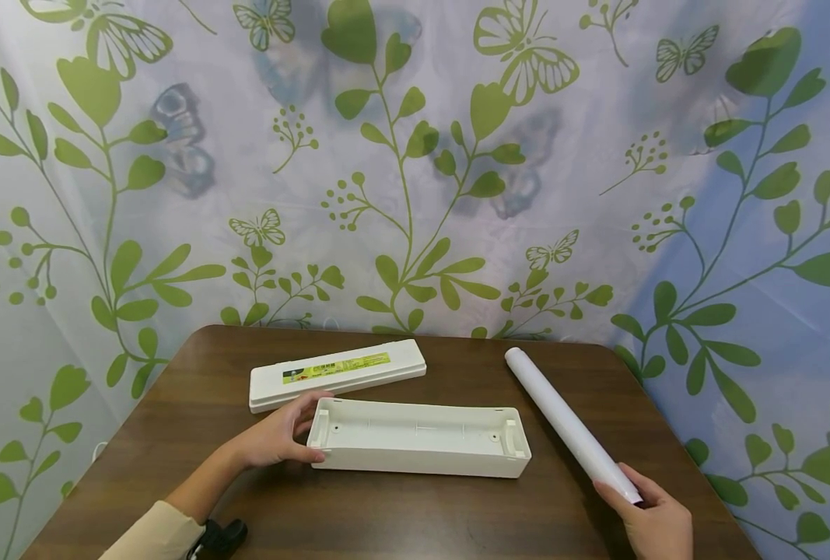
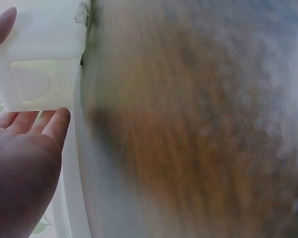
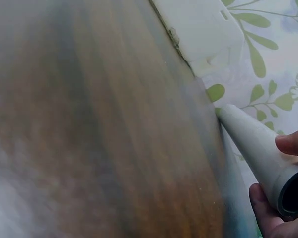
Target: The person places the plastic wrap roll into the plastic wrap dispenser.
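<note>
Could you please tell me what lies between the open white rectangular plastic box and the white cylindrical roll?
In the head view, only a bare strip of the brown wood-grained table lies between the box and the roll.

Box (image 1: 422,462) — smooth plastic; roll (image 1: 572,426) — smooth, slightly glossy; tabletop (image 1: 386,517) wood-grained.

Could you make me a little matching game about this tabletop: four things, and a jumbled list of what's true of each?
Things:
1. Lid
2. Box
3. Roll
4. Table

Descriptions:
A. Held near one end by the right hand
B. Dark brown
C. Bears a yellow-green label
D. Open-topped, gripped at one end by the left hand

Right pairs: 1-C, 2-D, 3-A, 4-B
</note>
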`<control>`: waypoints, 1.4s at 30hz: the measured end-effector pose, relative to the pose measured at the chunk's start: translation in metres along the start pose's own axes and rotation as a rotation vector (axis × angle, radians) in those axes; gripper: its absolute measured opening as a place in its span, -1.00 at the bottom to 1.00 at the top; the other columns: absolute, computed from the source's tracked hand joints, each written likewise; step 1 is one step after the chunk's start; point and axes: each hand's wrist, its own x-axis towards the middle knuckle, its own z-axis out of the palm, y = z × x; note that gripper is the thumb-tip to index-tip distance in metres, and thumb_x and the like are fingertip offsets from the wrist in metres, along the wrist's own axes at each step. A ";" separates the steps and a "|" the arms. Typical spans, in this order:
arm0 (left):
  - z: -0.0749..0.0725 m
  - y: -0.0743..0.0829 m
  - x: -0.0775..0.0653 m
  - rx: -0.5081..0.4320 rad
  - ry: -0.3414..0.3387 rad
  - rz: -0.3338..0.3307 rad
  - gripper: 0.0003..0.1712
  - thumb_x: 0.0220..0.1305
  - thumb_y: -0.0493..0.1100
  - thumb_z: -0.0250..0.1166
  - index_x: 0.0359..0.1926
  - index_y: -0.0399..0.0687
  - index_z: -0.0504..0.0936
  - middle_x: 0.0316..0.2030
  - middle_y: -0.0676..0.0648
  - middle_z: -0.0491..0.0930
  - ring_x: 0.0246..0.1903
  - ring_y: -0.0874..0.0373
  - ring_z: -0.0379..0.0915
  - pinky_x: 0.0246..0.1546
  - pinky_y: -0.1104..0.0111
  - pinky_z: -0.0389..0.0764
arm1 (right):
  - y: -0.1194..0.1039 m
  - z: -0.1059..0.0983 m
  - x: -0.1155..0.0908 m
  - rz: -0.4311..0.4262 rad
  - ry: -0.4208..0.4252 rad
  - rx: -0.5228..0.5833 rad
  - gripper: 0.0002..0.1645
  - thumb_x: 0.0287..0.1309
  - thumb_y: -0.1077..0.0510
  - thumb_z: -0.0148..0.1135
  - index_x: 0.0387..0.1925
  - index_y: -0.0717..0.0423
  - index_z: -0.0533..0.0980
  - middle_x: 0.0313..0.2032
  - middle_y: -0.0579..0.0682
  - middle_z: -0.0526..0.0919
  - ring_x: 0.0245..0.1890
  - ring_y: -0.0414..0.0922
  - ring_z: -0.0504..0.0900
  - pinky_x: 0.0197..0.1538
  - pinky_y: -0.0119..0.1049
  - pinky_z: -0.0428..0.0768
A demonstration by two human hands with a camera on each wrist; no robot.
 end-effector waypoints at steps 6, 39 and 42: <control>-0.001 0.001 0.000 0.008 0.003 0.003 0.14 0.13 -0.31 0.54 0.53 -0.30 -0.03 0.42 -0.45 0.20 0.43 -0.43 0.15 0.13 0.42 0.58 | 0.000 0.000 0.003 0.016 0.032 -0.002 0.00 -0.27 -0.37 0.67 0.20 0.05 0.64 0.09 0.26 0.71 -0.42 -0.53 0.43 -0.41 -0.53 0.43; -0.001 -0.002 0.000 -0.024 0.014 -0.001 0.16 0.12 -0.32 0.54 0.54 -0.31 -0.04 0.44 -0.40 0.17 0.47 -0.39 0.07 0.18 0.48 0.52 | -0.010 0.003 0.007 0.035 -0.012 0.412 -0.16 -0.24 0.07 0.76 0.17 0.15 0.65 -0.35 -0.57 0.66 -0.29 -0.52 0.57 -0.29 -0.65 0.56; -0.001 -0.002 0.000 -0.027 0.014 0.003 0.17 0.12 -0.32 0.54 0.55 -0.31 -0.05 0.45 -0.41 0.16 0.48 -0.39 0.06 0.19 0.48 0.52 | -0.014 0.002 0.008 0.026 -0.042 0.484 -0.18 -0.24 0.15 0.75 0.17 0.19 0.64 -0.32 -0.51 0.69 -0.27 -0.50 0.61 -0.27 -0.64 0.58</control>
